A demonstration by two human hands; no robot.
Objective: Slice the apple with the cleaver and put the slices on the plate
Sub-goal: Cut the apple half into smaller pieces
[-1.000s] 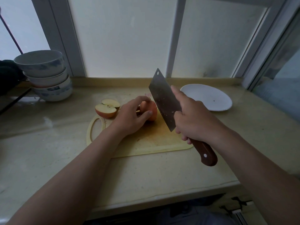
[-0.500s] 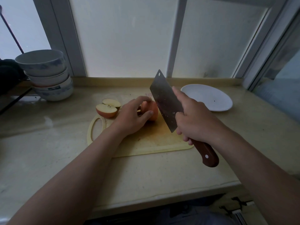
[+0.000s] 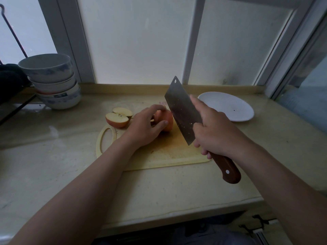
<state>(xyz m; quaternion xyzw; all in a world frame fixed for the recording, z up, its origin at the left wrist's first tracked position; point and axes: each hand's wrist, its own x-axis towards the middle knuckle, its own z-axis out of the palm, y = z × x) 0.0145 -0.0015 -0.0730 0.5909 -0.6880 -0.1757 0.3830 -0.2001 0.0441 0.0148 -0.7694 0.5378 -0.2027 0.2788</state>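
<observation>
A reddish apple piece (image 3: 167, 121) stands on the yellow cutting board (image 3: 164, 152), and my left hand (image 3: 145, 126) grips it from the left with fingers over the top and thumb in front. My right hand (image 3: 214, 131) holds the cleaver (image 3: 182, 110) by its brown wooden handle, index finger laid along the blade. The blade is raised and tilted, just right of the apple piece. Two cut apple pieces (image 3: 118, 117) lie cut side up at the board's far left corner. The white plate (image 3: 228, 106) sits bare to the right.
A stack of bowls (image 3: 53, 82) stands at the back left beside a dark wire rack (image 3: 14, 103). A window frame runs along the back of the stone counter (image 3: 53, 174). The counter's front edge is close to me.
Almost nothing has moved; the cleaver stays raised beside the apple piece and my left hand keeps its grip.
</observation>
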